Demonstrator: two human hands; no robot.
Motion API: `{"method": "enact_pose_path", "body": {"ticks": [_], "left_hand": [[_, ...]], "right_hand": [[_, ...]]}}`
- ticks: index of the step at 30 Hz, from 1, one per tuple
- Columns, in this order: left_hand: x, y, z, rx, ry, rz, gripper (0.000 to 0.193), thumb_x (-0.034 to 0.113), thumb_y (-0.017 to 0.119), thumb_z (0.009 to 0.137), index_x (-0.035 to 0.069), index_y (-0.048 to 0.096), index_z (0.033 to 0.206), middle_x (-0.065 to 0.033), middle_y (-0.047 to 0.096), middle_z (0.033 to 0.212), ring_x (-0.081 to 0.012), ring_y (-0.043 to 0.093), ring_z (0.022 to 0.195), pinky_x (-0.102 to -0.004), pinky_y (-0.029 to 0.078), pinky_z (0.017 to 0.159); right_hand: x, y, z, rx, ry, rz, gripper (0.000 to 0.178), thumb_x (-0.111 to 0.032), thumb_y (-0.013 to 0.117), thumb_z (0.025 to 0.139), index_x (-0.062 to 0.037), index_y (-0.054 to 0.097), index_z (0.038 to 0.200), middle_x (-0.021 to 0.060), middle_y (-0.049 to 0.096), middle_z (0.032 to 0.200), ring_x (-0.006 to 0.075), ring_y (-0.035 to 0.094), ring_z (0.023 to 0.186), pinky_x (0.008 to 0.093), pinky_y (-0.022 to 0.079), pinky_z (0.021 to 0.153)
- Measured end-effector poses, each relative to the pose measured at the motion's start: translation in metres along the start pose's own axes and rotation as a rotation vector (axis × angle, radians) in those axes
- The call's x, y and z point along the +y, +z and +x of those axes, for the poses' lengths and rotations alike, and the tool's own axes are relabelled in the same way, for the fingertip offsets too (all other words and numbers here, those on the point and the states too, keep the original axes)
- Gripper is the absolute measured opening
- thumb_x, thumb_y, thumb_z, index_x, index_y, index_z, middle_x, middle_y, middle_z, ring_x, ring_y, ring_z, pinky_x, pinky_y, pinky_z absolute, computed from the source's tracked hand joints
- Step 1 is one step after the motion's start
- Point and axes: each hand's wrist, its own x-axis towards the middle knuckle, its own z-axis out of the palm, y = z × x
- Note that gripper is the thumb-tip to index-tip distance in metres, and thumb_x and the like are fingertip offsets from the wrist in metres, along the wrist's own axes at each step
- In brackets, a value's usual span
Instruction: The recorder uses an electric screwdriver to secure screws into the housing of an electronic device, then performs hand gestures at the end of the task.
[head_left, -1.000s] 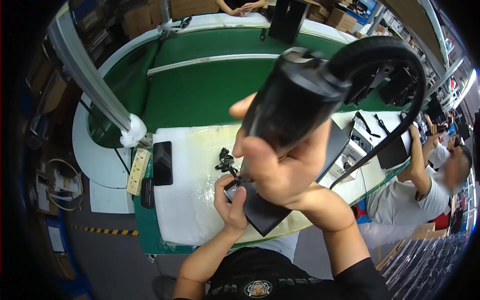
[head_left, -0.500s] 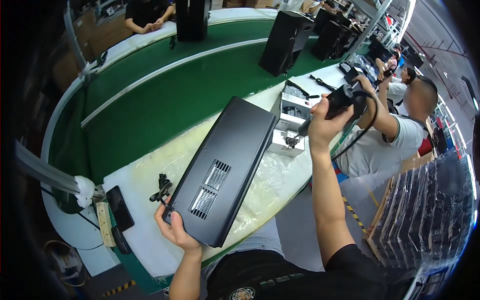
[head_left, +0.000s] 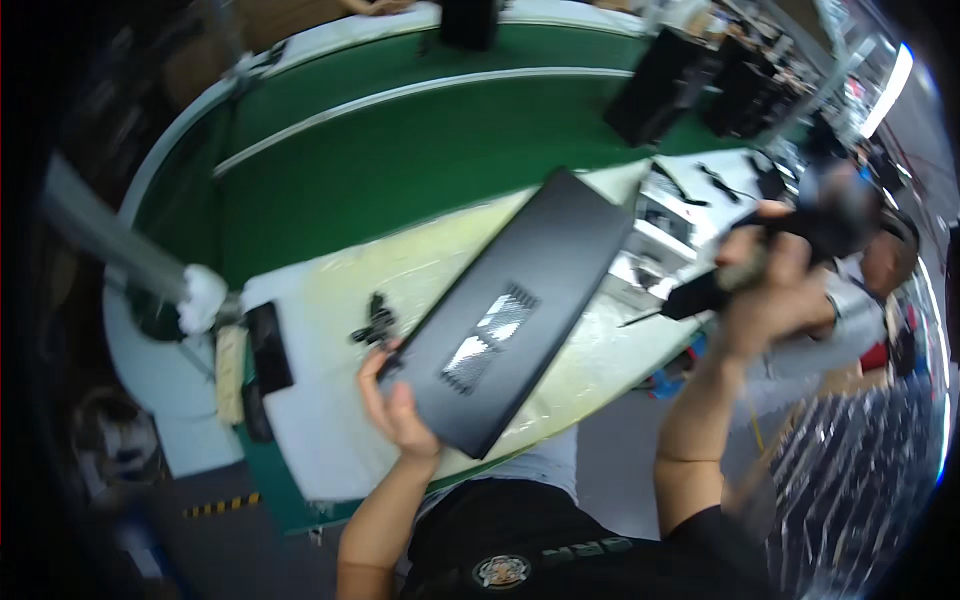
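The fingers of the left hand are closed on the near left corner of a long black cabinet in this head view, the thumb on its upturned face and the others under the edge, a hold that would suit steadying it. The right hand, blurred, is wrapped around a black handheld tool. Its thin shaft points left toward the cabinet but stands apart from it; this grip seems to leave the shaft free.

The cabinet slants above the surface, near end by the person's body, with two perforated vents facing up; whether it rests there or is partly lifted, I cannot tell. Clear film lies beneath, probably guarding its finish. A dark cable bundle sits just beyond the left fingers; whether it joins the cabinet is unclear.

At left, a power strip and a flat dark object lie at the margin, seemingly out of the way. White boxes stand beyond the cabinet's right side.
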Motion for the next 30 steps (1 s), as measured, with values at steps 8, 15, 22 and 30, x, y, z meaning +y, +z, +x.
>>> {"method": "enact_pose_path", "body": {"ticks": [8,15,22,30], "left_hand": [[0.007,-0.001,0.007,-0.024,0.079,-0.061,0.039,0.016,0.050,0.083,-0.008,0.054,0.113,-0.0210,0.059,0.118,-0.0305,0.049,0.118,-0.0425,0.035,0.107],[0.014,0.005,0.008,-0.020,0.099,-0.068,0.035,0.017,0.053,0.085,-0.006,0.055,0.112,-0.0202,0.061,0.116,-0.0311,0.050,0.118,-0.0430,0.036,0.107],[0.005,-0.001,0.013,-0.042,0.206,0.016,0.039,0.024,0.056,0.090,-0.005,0.054,0.116,-0.0185,0.060,0.116,-0.0302,0.053,0.114,-0.0421,0.038,0.104],[-0.011,-0.004,-0.007,-0.051,0.004,-0.121,0.060,0.023,0.062,0.088,-0.004,0.038,0.136,-0.0167,0.047,0.129,-0.0251,0.047,0.121,-0.0382,0.033,0.108]], "right_hand": [[-0.100,0.117,-0.050,-0.329,-0.046,0.596,0.068,-0.049,0.047,0.100,-0.0039,0.023,0.145,0.0191,0.059,0.113,0.0140,0.057,0.060,0.0275,0.052,0.052],[-0.111,0.161,-0.085,-0.596,0.061,0.690,0.073,-0.048,0.050,0.098,-0.0034,0.019,0.147,0.0200,0.059,0.110,0.0147,0.058,0.057,0.0275,0.054,0.050],[-0.108,0.175,-0.093,-0.684,0.013,0.702,0.071,-0.048,0.048,0.099,-0.0034,0.020,0.147,0.0189,0.059,0.110,0.0143,0.057,0.056,0.0277,0.053,0.050],[-0.106,0.187,-0.093,-0.530,-0.025,0.683,0.069,-0.047,0.046,0.100,-0.0035,0.021,0.147,0.0175,0.059,0.111,0.0137,0.055,0.055,0.0281,0.051,0.049]]}}
